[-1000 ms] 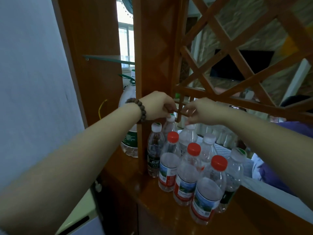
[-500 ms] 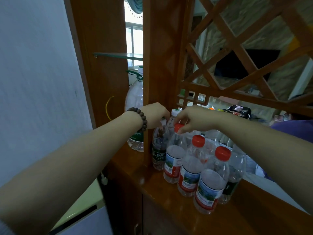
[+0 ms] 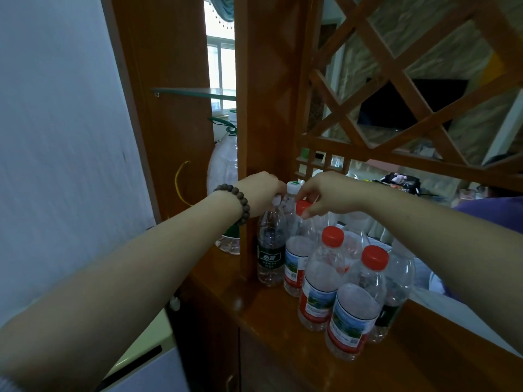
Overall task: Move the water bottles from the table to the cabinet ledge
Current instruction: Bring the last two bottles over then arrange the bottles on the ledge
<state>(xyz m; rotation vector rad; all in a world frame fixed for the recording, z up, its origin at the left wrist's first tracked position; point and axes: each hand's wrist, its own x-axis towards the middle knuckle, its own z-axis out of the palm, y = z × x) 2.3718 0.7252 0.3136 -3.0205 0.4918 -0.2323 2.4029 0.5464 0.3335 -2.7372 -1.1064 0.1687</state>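
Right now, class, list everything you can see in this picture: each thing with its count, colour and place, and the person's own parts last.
Red-capped bottles: three, clear, red-and-blue labels, row on the ledge.
Green-label bottle: one, clear, white cap, beside the post.
Other bottles behind: clear, count hard to tell.
Large jug: one, clear, green handle, left of the post.
Cabinet ledge: one, brown wood.
Lattice screen: one, brown wood, above the ledge.
Glass shelf: one, greenish, upper left.
Bead bracelet: one, brown, left wrist.
Left hand: grips the green-label bottle's cap.
Right hand: pinches the rearmost red cap.
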